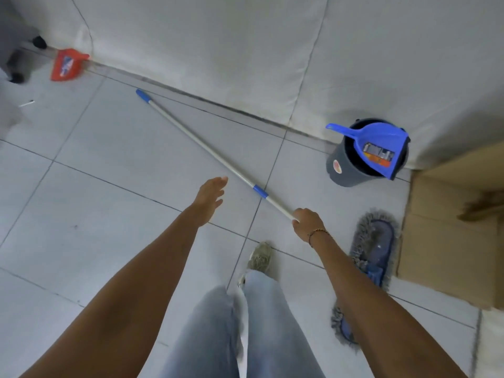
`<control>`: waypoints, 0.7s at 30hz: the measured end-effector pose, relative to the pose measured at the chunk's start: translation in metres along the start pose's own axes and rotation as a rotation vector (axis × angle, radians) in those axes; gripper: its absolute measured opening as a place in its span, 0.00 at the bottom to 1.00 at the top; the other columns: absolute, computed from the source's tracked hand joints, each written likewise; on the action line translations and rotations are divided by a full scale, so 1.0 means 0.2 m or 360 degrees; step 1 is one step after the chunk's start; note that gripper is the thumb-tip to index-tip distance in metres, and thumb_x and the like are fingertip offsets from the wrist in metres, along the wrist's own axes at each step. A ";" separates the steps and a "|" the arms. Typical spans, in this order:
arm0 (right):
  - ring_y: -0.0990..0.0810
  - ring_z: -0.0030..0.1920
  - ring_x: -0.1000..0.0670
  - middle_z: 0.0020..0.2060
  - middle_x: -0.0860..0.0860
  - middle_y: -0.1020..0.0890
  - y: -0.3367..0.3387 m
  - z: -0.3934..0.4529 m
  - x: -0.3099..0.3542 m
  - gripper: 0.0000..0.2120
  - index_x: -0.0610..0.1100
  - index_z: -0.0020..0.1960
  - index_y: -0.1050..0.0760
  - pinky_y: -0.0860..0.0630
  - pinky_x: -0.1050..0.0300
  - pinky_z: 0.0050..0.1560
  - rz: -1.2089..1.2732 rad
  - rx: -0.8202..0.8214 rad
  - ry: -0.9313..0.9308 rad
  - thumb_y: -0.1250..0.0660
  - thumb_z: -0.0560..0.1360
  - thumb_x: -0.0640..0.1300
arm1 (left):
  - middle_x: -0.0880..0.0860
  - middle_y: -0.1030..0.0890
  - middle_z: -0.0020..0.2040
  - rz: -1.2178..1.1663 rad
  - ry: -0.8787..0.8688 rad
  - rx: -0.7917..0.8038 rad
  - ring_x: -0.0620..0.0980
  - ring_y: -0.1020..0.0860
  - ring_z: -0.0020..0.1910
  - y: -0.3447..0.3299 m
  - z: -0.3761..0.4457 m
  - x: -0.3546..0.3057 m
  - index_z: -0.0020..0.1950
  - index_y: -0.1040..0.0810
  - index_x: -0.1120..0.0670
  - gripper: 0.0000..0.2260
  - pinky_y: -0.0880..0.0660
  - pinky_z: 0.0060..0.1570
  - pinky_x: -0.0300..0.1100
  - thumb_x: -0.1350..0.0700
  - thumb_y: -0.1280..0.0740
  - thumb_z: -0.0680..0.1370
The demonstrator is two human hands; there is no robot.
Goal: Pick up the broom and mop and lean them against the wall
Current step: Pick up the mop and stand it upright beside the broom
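The mop lies across the tiled floor. Its silver handle [201, 144] with blue grips runs from the upper left down to my right hand [306, 221], which is shut around the lower part of the handle. The flat blue-grey mop head [372, 246] rests on the floor at the right, partly hidden behind my right forearm. My left hand [210, 199] hovers open just left of the handle, fingers apart, not touching it. A red broom head [66, 65] sits at the far left against the foot of the white wall [218, 50].
A grey bucket [343, 170] with a blue dustpan [376, 145] on top stands near the wall at the right. A cardboard box [450, 227] fills the right edge. My legs and a shoe [260, 257] are below. A dark shape [16, 50] sits far left.
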State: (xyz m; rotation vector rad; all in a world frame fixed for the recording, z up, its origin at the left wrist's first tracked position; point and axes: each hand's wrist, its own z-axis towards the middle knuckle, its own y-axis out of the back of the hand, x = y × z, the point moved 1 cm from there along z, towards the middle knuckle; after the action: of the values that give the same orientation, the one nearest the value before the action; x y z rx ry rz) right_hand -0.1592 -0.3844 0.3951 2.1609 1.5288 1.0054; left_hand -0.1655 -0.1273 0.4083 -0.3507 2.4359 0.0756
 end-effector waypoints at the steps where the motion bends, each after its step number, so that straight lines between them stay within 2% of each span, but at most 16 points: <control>1: 0.25 0.61 0.40 0.61 0.39 0.23 0.02 0.09 0.02 0.17 0.38 0.65 0.29 0.28 0.50 0.63 0.0063 -0.0015 -0.0024 0.41 0.77 0.39 | 0.56 0.34 0.74 -0.0099 0.0012 -0.0037 0.57 0.36 0.73 0.00 0.11 -0.03 0.73 0.37 0.58 0.25 0.39 0.74 0.53 0.52 0.37 0.79; 4: 0.25 0.61 0.39 0.61 0.38 0.22 -0.05 0.57 -0.03 0.17 0.36 0.64 0.28 0.27 0.51 0.63 0.0118 -0.0027 -0.0139 0.40 0.76 0.37 | 0.57 0.36 0.75 -0.0309 0.0116 -0.0168 0.58 0.37 0.74 0.02 0.66 0.01 0.74 0.38 0.57 0.25 0.39 0.73 0.51 0.54 0.36 0.78; 7: 0.27 0.64 0.39 0.64 0.39 0.24 -0.24 1.04 -0.20 0.21 0.37 0.67 0.31 0.31 0.51 0.68 0.0100 0.0062 -0.0226 0.37 0.75 0.39 | 0.56 0.36 0.74 -0.0411 0.0249 -0.0295 0.57 0.36 0.73 0.03 1.25 0.23 0.74 0.38 0.58 0.26 0.38 0.74 0.51 0.52 0.36 0.78; 9: 0.27 0.65 0.40 0.64 0.40 0.24 -0.41 1.35 -0.33 0.23 0.39 0.68 0.32 0.31 0.53 0.68 0.0129 0.0106 -0.0283 0.35 0.75 0.40 | 0.56 0.32 0.71 -0.0366 0.0335 -0.0335 0.56 0.33 0.70 0.02 1.66 0.40 0.73 0.37 0.58 0.26 0.37 0.74 0.50 0.50 0.36 0.78; 10: 0.26 0.64 0.41 0.64 0.40 0.24 -0.51 1.50 -0.39 0.23 0.39 0.69 0.32 0.31 0.54 0.66 0.0153 0.0129 -0.0309 0.34 0.75 0.40 | 0.55 0.28 0.65 -0.0358 0.0382 -0.0360 0.54 0.31 0.66 0.02 1.85 0.49 0.72 0.36 0.59 0.25 0.37 0.73 0.49 0.50 0.36 0.78; 11: 0.25 0.63 0.41 0.63 0.40 0.24 -0.61 1.64 -0.45 0.23 0.40 0.68 0.32 0.30 0.55 0.64 0.0178 0.0152 -0.0325 0.34 0.74 0.40 | 0.53 0.26 0.56 -0.0346 0.0422 -0.0384 0.53 0.30 0.61 0.03 2.03 0.58 0.69 0.33 0.59 0.23 0.36 0.72 0.49 0.50 0.36 0.78; 13: 0.25 0.62 0.41 0.63 0.40 0.24 -0.84 1.93 -0.58 0.24 0.41 0.68 0.33 0.29 0.56 0.60 0.0183 0.0223 -0.0341 0.33 0.74 0.41 | 0.49 0.29 0.42 -0.0344 0.0493 -0.0470 0.51 0.30 0.52 0.04 2.38 0.76 0.55 0.29 0.58 0.12 0.33 0.68 0.47 0.51 0.36 0.78; 15: 0.25 0.63 0.42 0.64 0.40 0.25 -1.04 2.14 -0.70 0.26 0.41 0.69 0.34 0.30 0.55 0.62 0.0147 0.0289 -0.0316 0.32 0.73 0.41 | 0.50 0.29 0.39 -0.0373 0.0475 -0.0531 0.50 0.26 0.45 0.04 2.64 0.91 0.45 0.29 0.56 0.08 0.29 0.62 0.45 0.53 0.37 0.79; 16: 0.26 0.63 0.42 0.63 0.41 0.25 -1.14 2.22 -0.76 0.26 0.40 0.68 0.34 0.31 0.55 0.63 0.0144 0.0307 -0.0312 0.31 0.73 0.41 | 0.52 0.27 0.39 -0.0423 0.0430 -0.0524 0.50 0.25 0.44 0.03 2.74 0.96 0.43 0.28 0.56 0.07 0.28 0.60 0.45 0.54 0.38 0.79; 17: 0.25 0.62 0.42 0.62 0.41 0.24 -1.20 2.27 -0.80 0.25 0.39 0.67 0.33 0.30 0.54 0.62 0.0124 0.0324 -0.0317 0.31 0.73 0.42 | 0.53 0.24 0.40 -0.0464 0.0375 -0.0508 0.52 0.23 0.45 0.02 2.82 0.99 0.44 0.26 0.57 0.07 0.26 0.60 0.45 0.56 0.39 0.80; 19: 0.23 0.57 0.42 0.56 0.40 0.21 -1.25 2.31 -0.83 0.19 0.38 0.62 0.30 0.28 0.53 0.58 0.0087 0.0317 -0.0332 0.32 0.73 0.42 | 0.56 0.22 0.45 -0.0501 0.0313 -0.0489 0.55 0.23 0.50 0.00 2.87 0.96 0.52 0.24 0.60 0.08 0.24 0.58 0.47 0.58 0.40 0.80; 21: 0.22 0.48 0.43 0.47 0.40 0.20 -1.24 2.29 -0.83 0.11 0.38 0.55 0.27 0.26 0.53 0.51 0.0113 0.0288 -0.0353 0.35 0.74 0.42 | 0.58 0.23 0.51 -0.0474 0.0309 -0.0532 0.54 0.24 0.52 -0.04 2.84 0.89 0.63 0.29 0.63 0.15 0.24 0.57 0.48 0.54 0.41 0.81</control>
State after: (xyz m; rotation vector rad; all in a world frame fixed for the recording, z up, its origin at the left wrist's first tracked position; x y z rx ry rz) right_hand -0.0444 -0.3771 -0.1391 2.3731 1.4965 0.6422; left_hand 0.0539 -0.0935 -0.1448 -0.9033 2.5294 0.3335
